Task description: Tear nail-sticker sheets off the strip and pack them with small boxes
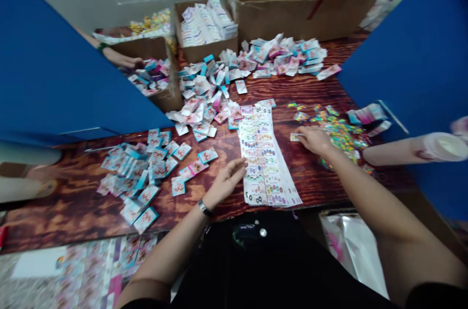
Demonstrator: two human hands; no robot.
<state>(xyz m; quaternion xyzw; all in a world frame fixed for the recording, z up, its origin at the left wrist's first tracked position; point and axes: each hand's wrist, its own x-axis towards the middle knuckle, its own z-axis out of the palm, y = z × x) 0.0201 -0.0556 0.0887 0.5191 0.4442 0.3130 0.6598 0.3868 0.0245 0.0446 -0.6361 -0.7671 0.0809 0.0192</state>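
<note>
Head view: I'm seeing right hand (314, 141), fingers together on a small printed card (294, 137), right of the long sheet stack (263, 163); left hand (226, 181) is lying just beside the stack, fingers apart.

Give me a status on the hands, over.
Left hand open, beside stacked printed sheets. Right hand fingertips on small card. Loose packets left of left hand.

Black short-sleeved top (263, 260), silver studs (262, 232), dark metal wristband (204, 208)
</note>
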